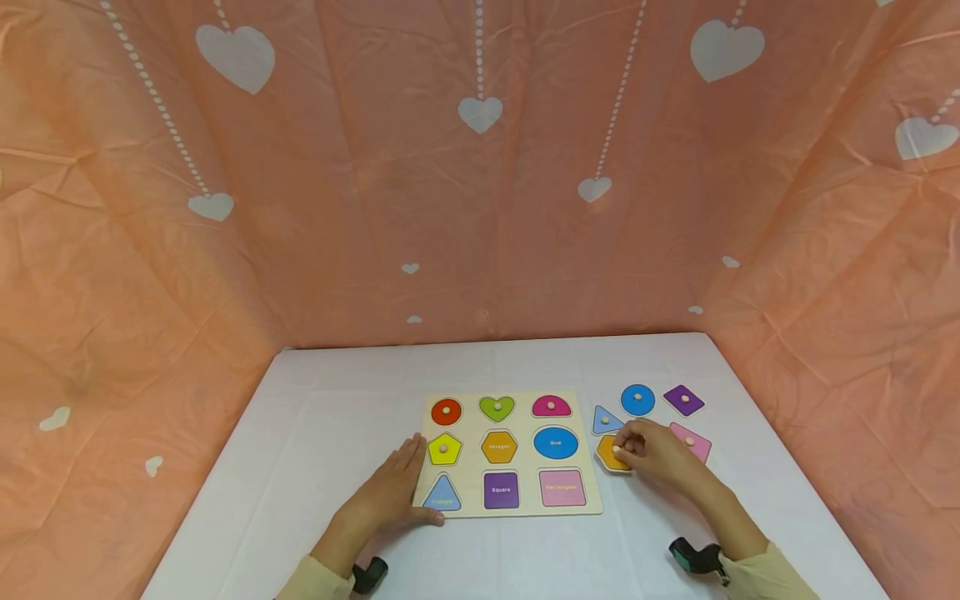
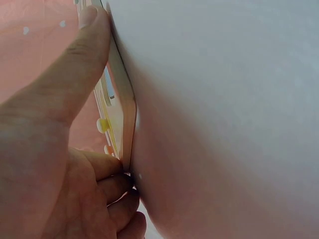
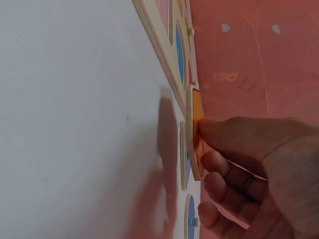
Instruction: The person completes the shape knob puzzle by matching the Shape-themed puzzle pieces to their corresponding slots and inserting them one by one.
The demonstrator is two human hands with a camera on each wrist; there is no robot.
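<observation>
A pale wooden shape-puzzle board [image 1: 472, 492] lies on the table. My left hand [image 1: 390, 492] rests at its near left corner, thumb along the front edge and fingers against the left side. To the right of the board, my right hand [image 1: 660, 454] pinches an orange hexagon puzzle piece [image 1: 609, 452] by its knob. In the right wrist view the hexagon piece [image 3: 198, 107] is held above the table, casting a shadow. Knobbed red circle, green heart, magenta half-circle and yellow pentagon pieces sit in the board. The orange hexagon recess [image 1: 498, 447] and several other labelled recesses show bare.
Right of the board lie a light blue triangle [image 1: 606, 420], a blue oval [image 1: 637, 400], a purple square [image 1: 684, 400] and a pink rectangle [image 1: 697, 442], partly behind my right hand. Orange cloth [image 1: 525, 250] with white hearts encloses the white table [image 1: 352, 400].
</observation>
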